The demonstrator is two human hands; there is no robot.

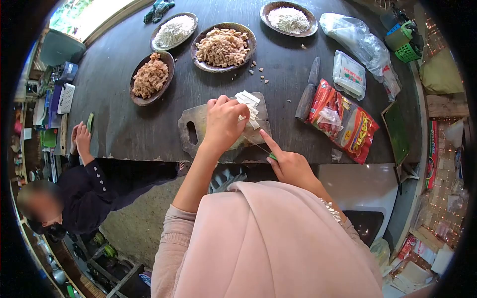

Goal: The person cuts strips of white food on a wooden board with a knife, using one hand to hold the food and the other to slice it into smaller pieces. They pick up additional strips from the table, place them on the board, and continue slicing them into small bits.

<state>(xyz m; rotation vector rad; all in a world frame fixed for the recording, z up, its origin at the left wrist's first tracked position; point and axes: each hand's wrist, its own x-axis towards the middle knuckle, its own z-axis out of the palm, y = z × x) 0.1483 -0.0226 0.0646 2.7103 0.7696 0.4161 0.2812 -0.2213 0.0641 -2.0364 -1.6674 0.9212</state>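
Observation:
A wooden cutting board [200, 119] with a slot at its left end lies at the table's near edge. White strips [248, 101] are gathered on its right half. My left hand [223, 121] is over the board, its fingers bent and pinched at the left side of the strips; what they hold is too small to make out. My right hand [289, 166] grips a knife with a green handle [273, 156], its index finger stretched forward. The thin blade [256, 143] points up and left, low over the board's near part.
Beyond the board are plates of brown pieces [222, 47] and white shreds [288, 20]. On the right lie a dark-handled knife [306, 94], a red packet [343, 121] and plastic bags [355, 37]. Another person [89, 198] sits at the left, hands at the table edge.

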